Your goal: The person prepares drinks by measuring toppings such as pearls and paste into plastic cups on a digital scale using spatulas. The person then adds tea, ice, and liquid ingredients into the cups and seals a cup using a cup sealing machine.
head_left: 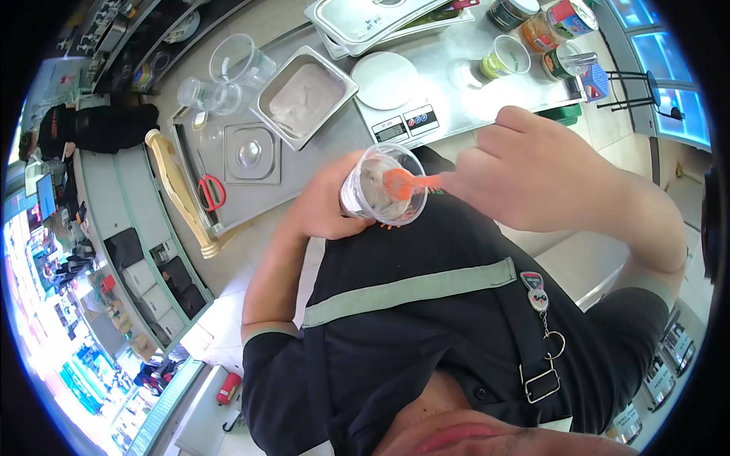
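A clear plastic cup (365, 199) with a greyish, pasty content is held in front of the dark apron, my left hand (323, 199) wrapped round its side. My right hand (525, 171) is closed on the handle of an orange spoon (398, 183), whose head is inside the cup. Beyond the cup, a digital scale (390, 129) with a round white plate (385, 80) stands on the metal table. To its left is a steel tray (348, 85) of similar greyish paste.
Left on the table (262, 199) are red-handled scissors (211, 192), a lidded steel container (251, 154) and clear plastic cups (232, 59). Jars (538, 32) and a green-tinted cup (507, 58) stand at the back right. A person (99, 129) in dark clothing is at far left.
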Demonstrator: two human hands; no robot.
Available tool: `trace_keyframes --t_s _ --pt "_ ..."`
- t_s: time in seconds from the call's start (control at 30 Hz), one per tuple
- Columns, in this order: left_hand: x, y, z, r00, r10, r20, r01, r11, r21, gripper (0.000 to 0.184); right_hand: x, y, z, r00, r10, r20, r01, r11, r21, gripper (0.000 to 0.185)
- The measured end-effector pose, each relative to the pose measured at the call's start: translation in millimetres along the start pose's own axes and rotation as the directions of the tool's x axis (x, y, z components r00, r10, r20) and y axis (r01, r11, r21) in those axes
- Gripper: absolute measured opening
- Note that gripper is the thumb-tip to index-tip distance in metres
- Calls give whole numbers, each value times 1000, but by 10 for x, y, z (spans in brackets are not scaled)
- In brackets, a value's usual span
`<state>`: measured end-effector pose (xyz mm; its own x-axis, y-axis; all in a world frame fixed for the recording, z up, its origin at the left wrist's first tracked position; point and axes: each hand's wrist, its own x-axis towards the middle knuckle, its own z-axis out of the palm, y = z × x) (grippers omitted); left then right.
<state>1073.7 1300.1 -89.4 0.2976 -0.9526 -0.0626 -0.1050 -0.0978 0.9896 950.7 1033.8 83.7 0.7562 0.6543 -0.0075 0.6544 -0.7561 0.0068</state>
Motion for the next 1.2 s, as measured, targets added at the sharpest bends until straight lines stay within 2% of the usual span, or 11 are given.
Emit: trace_keyframes --t_s 0.07,0.17,0.27,0.3,0.37,0.5,0.63,0.73,0.93,1.07,1.2 --pt "-42 20 -52 995 -69 75 75 994 -81 83 -29 14 -31 999 -30 41 28 999 41 7" --pt "-47 -42 -65 976 -124 179 157 970 -188 84 -119 72 -106 996 -32 -78 33 999 12 7" --pt "-52 -64 -61 981 -67 183 95 984 -154 85 -146 253 14 988 116 102 -147 913 380 17" --pt "-56 -63 -56 985 -17 172 31 996 -81 85 -114 280 139 988 115 104 -147 915 376 17" --pt "-74 -53 -41 989 8 146 -1 999 -47 85 -30 335 335 895 317 314 -445 580 682 18" --pt "-149 -100 -56 995 -9 100 19 994 -103 84 -45 516 207 833 367 414 -554 562 614 19" --pt "-384 -381 -16 997 -77 -16 72 981 -179 90 -147 851 235 819 496 287 -508 396 765 20" --pt "-663 -636 27 953 -106 -283 -13 921 -390 103 149 965 597 787 598 151 -453 393 800 23" --pt "-981 -804 -27 829 -152 -539 -98 908 -407 105 1053 1027 1638 752 642 147 -490 396 777 28" --pt "-1221 -1009 -206 814 -148 -562 -107 912 -396 107 1322 1044 2139 726 657 201 -566 406 717 27" --pt "-1112 -591 -498 810 -79 -581 -263 837 -480 107 1605 763 2341 641 732 230 -688 415 595 24"
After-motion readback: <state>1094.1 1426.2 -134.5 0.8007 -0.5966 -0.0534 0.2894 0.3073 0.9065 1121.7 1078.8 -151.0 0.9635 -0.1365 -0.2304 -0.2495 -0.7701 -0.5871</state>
